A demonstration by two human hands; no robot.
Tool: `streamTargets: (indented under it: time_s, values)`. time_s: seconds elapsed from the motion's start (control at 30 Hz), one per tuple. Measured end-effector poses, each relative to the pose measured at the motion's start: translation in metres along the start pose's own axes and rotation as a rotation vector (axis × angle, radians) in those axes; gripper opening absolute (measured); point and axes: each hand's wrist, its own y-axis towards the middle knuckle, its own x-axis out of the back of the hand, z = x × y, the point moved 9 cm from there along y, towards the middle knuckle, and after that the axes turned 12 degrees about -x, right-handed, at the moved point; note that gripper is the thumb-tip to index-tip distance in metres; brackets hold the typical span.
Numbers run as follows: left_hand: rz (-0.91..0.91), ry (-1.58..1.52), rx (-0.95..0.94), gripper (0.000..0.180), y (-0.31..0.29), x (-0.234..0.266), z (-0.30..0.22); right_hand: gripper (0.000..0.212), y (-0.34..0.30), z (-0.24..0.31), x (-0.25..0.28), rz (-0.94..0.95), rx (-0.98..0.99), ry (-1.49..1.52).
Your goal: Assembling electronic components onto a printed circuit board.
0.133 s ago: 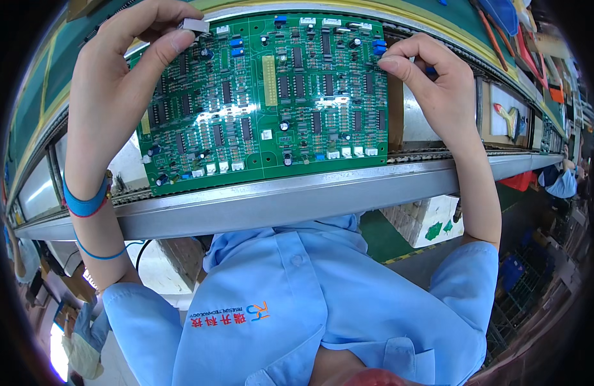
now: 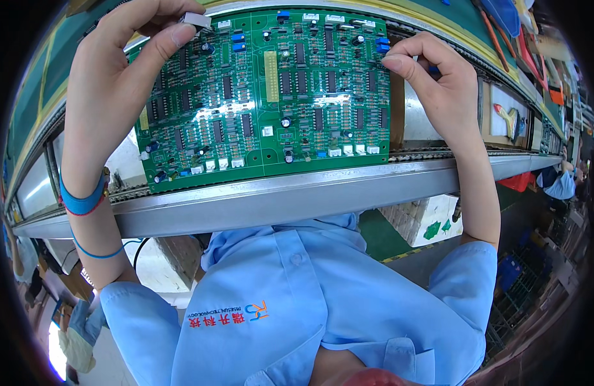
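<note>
A wide green circuit board (image 2: pixel 263 145), filled with chips, resistors, capacitors and small connectors, lies across the rails in front of me. Over its far left corner, my left hand (image 2: pixel 113 77) pinches a small pale rectangular component (image 2: pixel 197 20) between thumb and fingers. My right hand (image 2: pixel 433 77) is at the board's far right edge, thumb and index finger closed together beside small blue components (image 2: pixel 382 45). What lies between those right fingertips is too small or hidden to make out. A long yellow connector (image 2: pixel 271 76) stands near the board's middle.
A metal rail (image 2: pixel 290 196) runs along the near side, with a chain track beside it. Beyond the board is a yellow-edged ledge (image 2: pixel 406 19). At right are a brush (image 2: pixel 510 122) with a red-and-yellow handle and several hand tools (image 2: pixel 531 55).
The board and both hands shift only very slightly in the picture. The pale component stays in my left fingers, and my right fingers remain closed at the board's edge.
</note>
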Motion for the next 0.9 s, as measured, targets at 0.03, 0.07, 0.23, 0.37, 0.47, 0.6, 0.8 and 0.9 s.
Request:
streamTargets:
  time_s: [0.03,0.07,0.23,0.37,0.47,0.6,0.8,0.9]
  values:
    - [0.034,0.088,0.071,0.022,-0.002,-0.002,0.007,0.013,-0.001,0.002,-0.001,-0.013,0.023,-0.012]
    - [0.034,0.088,0.073,0.022,-0.003,-0.001,0.006,0.013,-0.001,0.002,-0.001,-0.011,0.024,-0.011]
    - [0.001,0.012,-0.012,0.021,0.000,-0.002,-0.005,0.011,-0.002,0.011,-0.001,-0.012,0.091,-0.071]
    - [-0.018,-0.063,-0.053,0.020,0.000,0.000,-0.008,0.008,-0.004,0.013,-0.002,-0.006,0.146,-0.080]
    - [0.025,0.119,-0.021,0.020,0.001,-0.003,-0.002,0.007,-0.004,0.016,-0.002,-0.023,0.191,-0.089]
    - [0.042,0.142,-0.051,0.019,0.004,-0.005,-0.013,0.008,-0.006,0.023,-0.001,-0.046,0.198,-0.123]
    - [0.011,0.095,-0.022,0.017,0.008,-0.006,-0.024,0.008,-0.007,0.024,0.002,-0.083,0.209,-0.140]
    - [-0.051,0.136,-0.099,0.015,0.009,-0.004,-0.025,0.008,-0.007,0.020,0.002,-0.072,0.165,-0.117]
